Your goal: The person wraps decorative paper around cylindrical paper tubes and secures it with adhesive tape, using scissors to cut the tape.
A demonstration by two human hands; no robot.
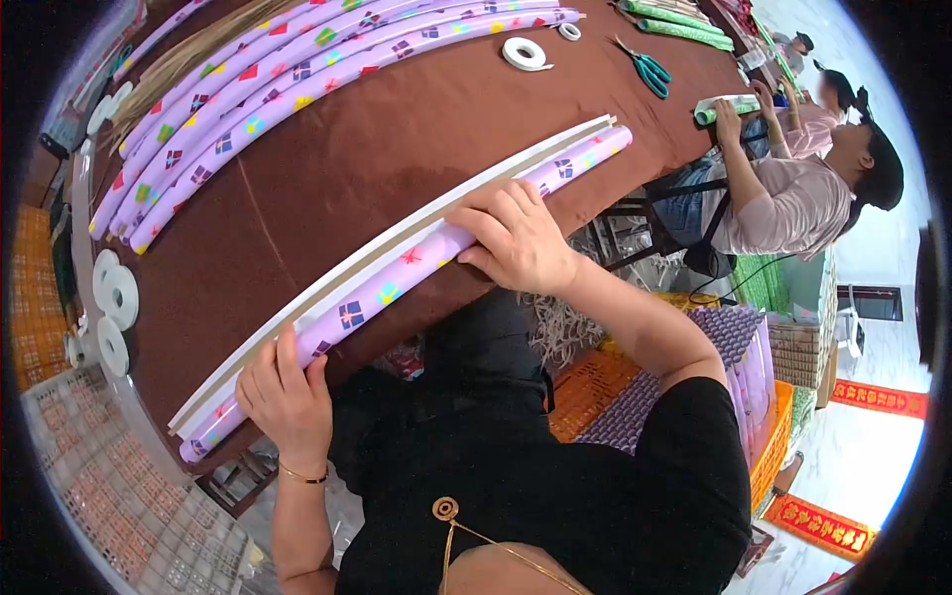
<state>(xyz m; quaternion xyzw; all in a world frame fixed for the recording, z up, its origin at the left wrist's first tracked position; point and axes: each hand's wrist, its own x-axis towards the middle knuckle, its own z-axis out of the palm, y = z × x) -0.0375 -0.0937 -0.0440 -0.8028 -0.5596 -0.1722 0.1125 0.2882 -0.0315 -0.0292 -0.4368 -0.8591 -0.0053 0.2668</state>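
Note:
A long roll of lilac gift-wrapping paper (407,270) printed with small coloured presents lies across the near edge of the brown-covered table. Fingers of my left hand (286,395) curl over the roll near its left end. Further along to the right, my right hand (518,238) wraps over the same roll, thumb on the near side. Along the roll's far side runs a white strip (382,241) with a tan band beside it. What the undersides of my fingers touch is hidden.
Several finished lilac rolls (327,64) lie at the back. White tape rolls (117,290) sit at the left edge, another tape roll (523,54) at the back, near green-handled scissors (650,74). A co-worker (793,193) sits at right with a green roll. Orange crates (585,392) stand below.

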